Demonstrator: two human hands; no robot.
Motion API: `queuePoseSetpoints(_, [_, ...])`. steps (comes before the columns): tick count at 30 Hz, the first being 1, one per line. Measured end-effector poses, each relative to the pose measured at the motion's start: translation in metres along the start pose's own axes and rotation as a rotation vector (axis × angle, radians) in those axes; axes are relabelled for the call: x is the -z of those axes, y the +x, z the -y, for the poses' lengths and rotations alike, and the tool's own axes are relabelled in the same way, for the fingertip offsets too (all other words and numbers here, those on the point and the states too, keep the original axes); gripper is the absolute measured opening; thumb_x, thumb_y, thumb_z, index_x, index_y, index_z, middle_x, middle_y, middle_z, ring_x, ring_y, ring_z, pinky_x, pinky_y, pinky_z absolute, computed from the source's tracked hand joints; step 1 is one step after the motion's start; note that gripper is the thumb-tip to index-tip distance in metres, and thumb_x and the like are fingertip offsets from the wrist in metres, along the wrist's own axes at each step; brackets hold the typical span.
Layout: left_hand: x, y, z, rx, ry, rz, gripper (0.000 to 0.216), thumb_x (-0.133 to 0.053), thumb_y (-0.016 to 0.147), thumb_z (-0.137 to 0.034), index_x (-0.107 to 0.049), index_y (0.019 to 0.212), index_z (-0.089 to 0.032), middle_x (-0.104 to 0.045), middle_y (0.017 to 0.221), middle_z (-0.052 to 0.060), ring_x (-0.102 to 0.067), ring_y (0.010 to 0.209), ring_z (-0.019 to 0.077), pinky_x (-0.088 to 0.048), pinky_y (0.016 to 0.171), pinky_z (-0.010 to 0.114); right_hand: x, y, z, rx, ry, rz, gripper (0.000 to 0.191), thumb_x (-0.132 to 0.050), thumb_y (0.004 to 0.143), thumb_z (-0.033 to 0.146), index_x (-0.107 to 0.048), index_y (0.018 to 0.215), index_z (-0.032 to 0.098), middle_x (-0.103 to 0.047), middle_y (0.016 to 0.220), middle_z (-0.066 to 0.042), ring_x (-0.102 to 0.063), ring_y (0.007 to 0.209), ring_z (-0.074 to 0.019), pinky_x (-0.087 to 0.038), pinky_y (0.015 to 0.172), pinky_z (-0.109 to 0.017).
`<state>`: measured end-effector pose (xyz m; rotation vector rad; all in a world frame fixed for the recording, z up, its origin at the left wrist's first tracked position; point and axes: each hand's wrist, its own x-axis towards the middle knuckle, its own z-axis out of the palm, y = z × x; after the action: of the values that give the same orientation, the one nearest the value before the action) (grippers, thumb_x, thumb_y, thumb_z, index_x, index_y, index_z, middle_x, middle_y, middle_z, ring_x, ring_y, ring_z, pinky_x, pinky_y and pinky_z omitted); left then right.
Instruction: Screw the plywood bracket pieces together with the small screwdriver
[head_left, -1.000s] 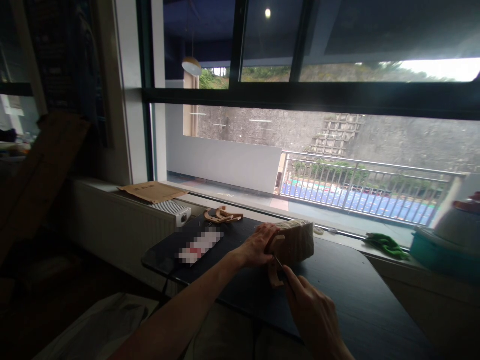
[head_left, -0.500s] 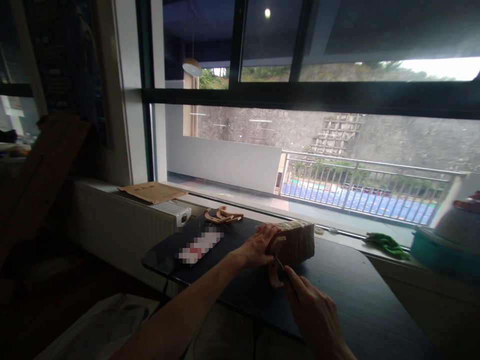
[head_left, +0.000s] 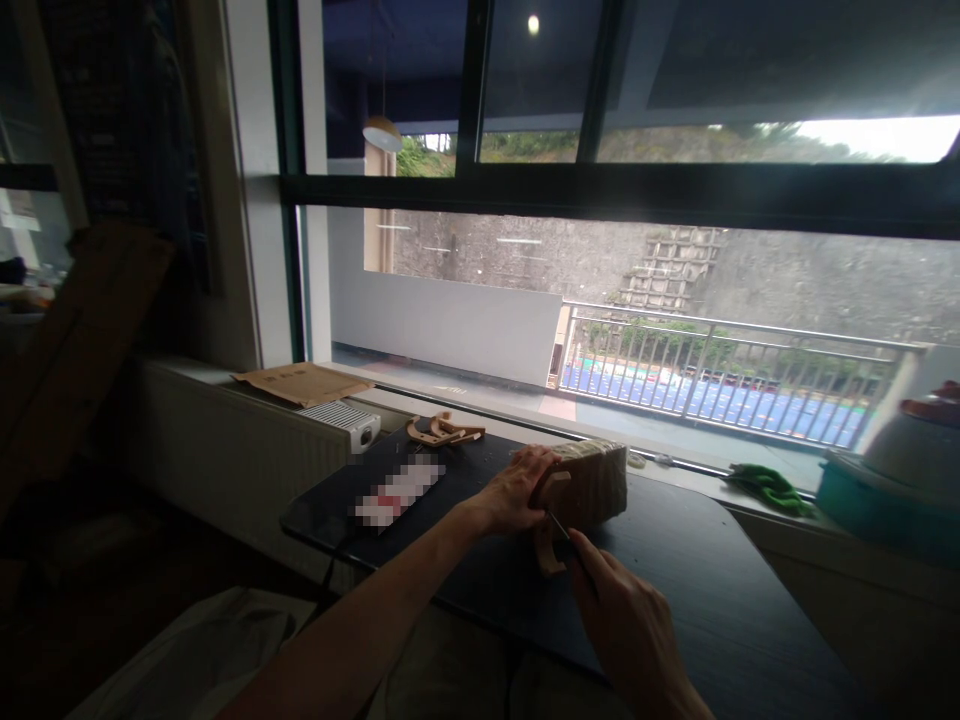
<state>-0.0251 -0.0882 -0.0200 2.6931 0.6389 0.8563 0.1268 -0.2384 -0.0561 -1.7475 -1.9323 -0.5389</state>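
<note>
My left hand (head_left: 517, 492) is closed around a curved pale wooden piece (head_left: 550, 556), pressing it against a brown block (head_left: 600, 488). The block looks wrapped in clear film or tape and lies on the dark table. In my right hand (head_left: 626, 610) is a slim hand tool with a thin metal shaft (head_left: 559, 523). Its tip meets the wooden piece just below my left fingers; whether it is a blade, file or driver I cannot make out. My right fingers cover most of the handle.
More curved wooden pieces (head_left: 442, 430) lie at the table's back edge. A blurred-out white and red item (head_left: 399, 492) rests on the dark table (head_left: 690, 590) at left. A green cloth (head_left: 769, 488) and a brown envelope (head_left: 300, 383) lie along the window side.
Both hands keep nearly the same place and grip. The view has shifted very slightly.
</note>
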Motion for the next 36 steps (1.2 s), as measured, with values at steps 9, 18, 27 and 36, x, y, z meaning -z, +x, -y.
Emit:
queuePoseSetpoints(9, [0.001,-0.001,-0.003,0.016,0.008,0.003,0.081,-0.070,0.065,-0.019,-0.032,0.137,-0.016,-0.030,0.145,0.015,-0.019,0.138,0.0305,-0.018,0.114,0.047,0.001,0.003,0.005,0.001,0.021,0.003,0.033,-0.038,0.093,0.023,-0.057,0.120,0.023,-0.073,0.094,-0.002,-0.068,0.063,-0.0136,-0.041,0.048,-0.021])
queuePoseSetpoints(18, [-0.001,-0.002,-0.006,-0.027,0.020,-0.014,0.079,-0.068,0.065,-0.017,-0.032,0.136,-0.020,-0.031,0.144,0.013,-0.020,0.137,0.0296,-0.021,0.113,0.047,0.000,-0.004,0.002,-0.106,0.117,0.034,0.032,-0.038,0.093,0.028,-0.057,0.119,0.026,-0.075,0.088,0.001,-0.071,0.070,-0.0182,-0.046,0.052,-0.024])
queuePoseSetpoints(27, [-0.001,-0.004,-0.005,-0.025,0.051,-0.026,0.081,-0.069,0.065,-0.019,-0.030,0.136,-0.019,-0.032,0.143,0.013,-0.021,0.137,0.0304,-0.021,0.113,0.048,-0.002,0.003,0.003,-0.238,0.286,0.126,0.034,-0.037,0.093,0.035,-0.059,0.118,0.027,-0.075,0.086,0.000,-0.071,0.076,-0.0203,-0.048,0.058,-0.025])
queuePoseSetpoints(36, [-0.008,-0.001,-0.005,-0.011,0.074,-0.075,0.080,-0.069,0.064,-0.018,-0.033,0.135,-0.020,-0.035,0.142,0.013,-0.024,0.136,0.0293,-0.023,0.113,0.048,-0.004,-0.002,-0.003,-0.255,0.281,0.060,0.045,-0.047,0.083,0.025,-0.049,0.128,0.030,-0.074,0.085,0.001,-0.070,0.070,-0.0201,-0.047,0.054,-0.025])
